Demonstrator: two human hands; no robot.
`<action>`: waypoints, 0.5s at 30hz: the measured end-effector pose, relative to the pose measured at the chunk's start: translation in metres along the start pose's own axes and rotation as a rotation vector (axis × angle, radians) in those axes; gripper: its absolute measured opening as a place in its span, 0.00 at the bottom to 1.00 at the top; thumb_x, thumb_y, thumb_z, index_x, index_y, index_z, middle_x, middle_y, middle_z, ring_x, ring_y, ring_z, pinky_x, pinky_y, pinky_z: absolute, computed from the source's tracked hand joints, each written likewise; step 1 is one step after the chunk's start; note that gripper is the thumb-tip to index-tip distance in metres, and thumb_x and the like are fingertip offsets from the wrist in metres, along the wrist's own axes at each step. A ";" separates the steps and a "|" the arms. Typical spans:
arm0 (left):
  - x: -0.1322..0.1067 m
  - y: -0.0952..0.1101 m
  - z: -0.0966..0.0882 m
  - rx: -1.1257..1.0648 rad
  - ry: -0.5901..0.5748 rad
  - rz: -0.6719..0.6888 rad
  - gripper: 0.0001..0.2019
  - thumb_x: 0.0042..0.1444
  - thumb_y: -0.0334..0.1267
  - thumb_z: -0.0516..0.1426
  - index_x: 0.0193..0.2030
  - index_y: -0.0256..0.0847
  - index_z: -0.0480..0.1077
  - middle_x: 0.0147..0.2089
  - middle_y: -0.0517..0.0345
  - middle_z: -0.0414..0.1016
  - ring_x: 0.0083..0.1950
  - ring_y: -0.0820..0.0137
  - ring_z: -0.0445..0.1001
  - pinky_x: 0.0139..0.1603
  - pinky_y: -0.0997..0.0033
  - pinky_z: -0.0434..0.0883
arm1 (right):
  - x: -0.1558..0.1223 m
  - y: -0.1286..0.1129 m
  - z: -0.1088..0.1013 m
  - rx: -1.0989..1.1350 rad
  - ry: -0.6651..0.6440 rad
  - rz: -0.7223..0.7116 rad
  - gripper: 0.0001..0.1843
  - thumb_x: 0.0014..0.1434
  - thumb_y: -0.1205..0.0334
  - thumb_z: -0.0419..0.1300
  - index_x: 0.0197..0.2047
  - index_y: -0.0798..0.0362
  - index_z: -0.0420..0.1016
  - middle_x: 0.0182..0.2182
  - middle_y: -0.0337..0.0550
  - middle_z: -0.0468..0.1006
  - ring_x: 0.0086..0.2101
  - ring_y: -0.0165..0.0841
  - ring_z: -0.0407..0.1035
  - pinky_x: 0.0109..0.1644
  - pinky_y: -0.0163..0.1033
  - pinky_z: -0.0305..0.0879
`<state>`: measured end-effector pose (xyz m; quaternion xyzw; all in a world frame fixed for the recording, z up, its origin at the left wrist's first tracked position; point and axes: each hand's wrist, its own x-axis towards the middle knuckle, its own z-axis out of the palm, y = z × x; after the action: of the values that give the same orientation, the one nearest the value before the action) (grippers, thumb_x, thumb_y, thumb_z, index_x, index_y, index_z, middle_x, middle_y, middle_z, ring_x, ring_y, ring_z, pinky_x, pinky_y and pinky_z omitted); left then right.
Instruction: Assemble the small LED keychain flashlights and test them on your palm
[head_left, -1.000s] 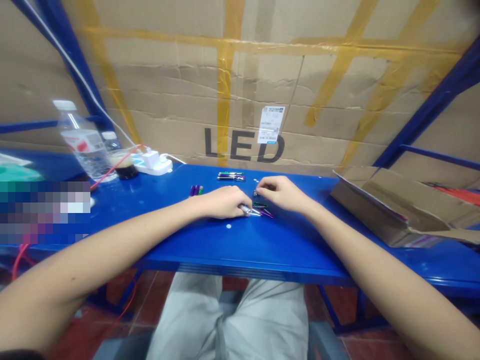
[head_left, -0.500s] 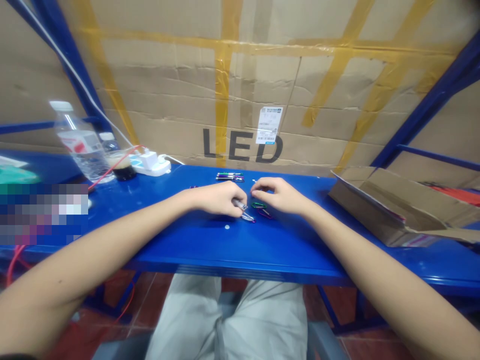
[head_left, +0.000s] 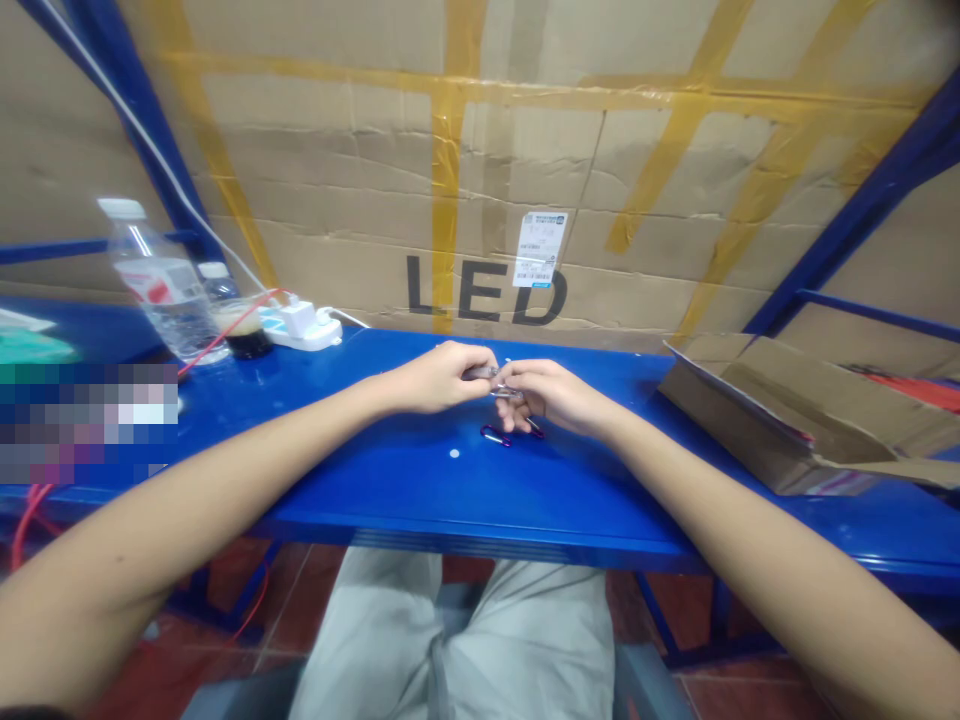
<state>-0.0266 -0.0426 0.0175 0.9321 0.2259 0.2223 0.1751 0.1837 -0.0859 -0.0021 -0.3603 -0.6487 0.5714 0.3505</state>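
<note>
My left hand [head_left: 446, 378] is closed around a small silver cylinder [head_left: 481, 373], whose end shows past the thumb. My right hand [head_left: 551, 393] meets it at the fingertips, its thumb and fingers pinched on a slim silver piece [head_left: 505, 393] that looks like a carabiner. Whether the cylinder and this piece are joined cannot be made out. Just below the fingers, a purple carabiner [head_left: 495, 437] lies on the blue table [head_left: 420, 490]. A second dark carabiner [head_left: 535, 428] is partly covered by my right hand.
An open cardboard box [head_left: 750, 410] stands on the right. To the left are a water bottle [head_left: 161, 280], a cup of dark liquid [head_left: 246, 335] and a white power strip [head_left: 304, 330] with cables. A small white disc [head_left: 454, 454] lies near the front. Behind rises a taped cardboard sheet [head_left: 337, 200].
My left hand has lifted slightly away from the table with the silver cylinder. My right hand has come left to meet it and closed on the silver piece. The pens at the back are now hidden.
</note>
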 end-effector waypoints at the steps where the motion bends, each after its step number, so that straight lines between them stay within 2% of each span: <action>1: 0.000 0.000 0.001 0.032 0.007 0.017 0.09 0.63 0.41 0.53 0.38 0.38 0.70 0.32 0.60 0.70 0.32 0.72 0.66 0.35 0.71 0.61 | 0.000 0.000 0.001 0.044 0.002 0.009 0.12 0.58 0.54 0.64 0.37 0.55 0.70 0.26 0.43 0.76 0.23 0.33 0.73 0.23 0.34 0.62; 6: -0.002 0.006 0.009 0.175 0.045 0.056 0.11 0.69 0.41 0.48 0.38 0.40 0.65 0.33 0.56 0.71 0.33 0.69 0.68 0.35 0.68 0.61 | -0.001 0.000 0.006 0.197 -0.009 0.014 0.16 0.56 0.54 0.68 0.37 0.51 0.64 0.22 0.32 0.65 0.20 0.26 0.61 0.22 0.33 0.57; 10: -0.001 0.008 0.011 0.139 0.119 0.004 0.09 0.68 0.39 0.49 0.37 0.40 0.64 0.33 0.57 0.71 0.32 0.69 0.68 0.34 0.68 0.60 | -0.003 -0.002 0.007 0.211 0.022 0.009 0.16 0.58 0.54 0.66 0.40 0.49 0.62 0.23 0.31 0.63 0.22 0.27 0.59 0.24 0.33 0.57; 15: 0.001 0.008 0.010 0.041 0.122 -0.047 0.10 0.68 0.40 0.50 0.35 0.40 0.63 0.31 0.59 0.72 0.31 0.70 0.69 0.34 0.69 0.61 | -0.003 -0.003 0.006 0.164 0.045 -0.003 0.15 0.58 0.57 0.65 0.41 0.49 0.63 0.22 0.31 0.63 0.21 0.27 0.58 0.23 0.33 0.57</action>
<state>-0.0186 -0.0513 0.0132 0.9146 0.2626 0.2700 0.1469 0.1798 -0.0919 0.0002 -0.3422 -0.5923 0.6138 0.3942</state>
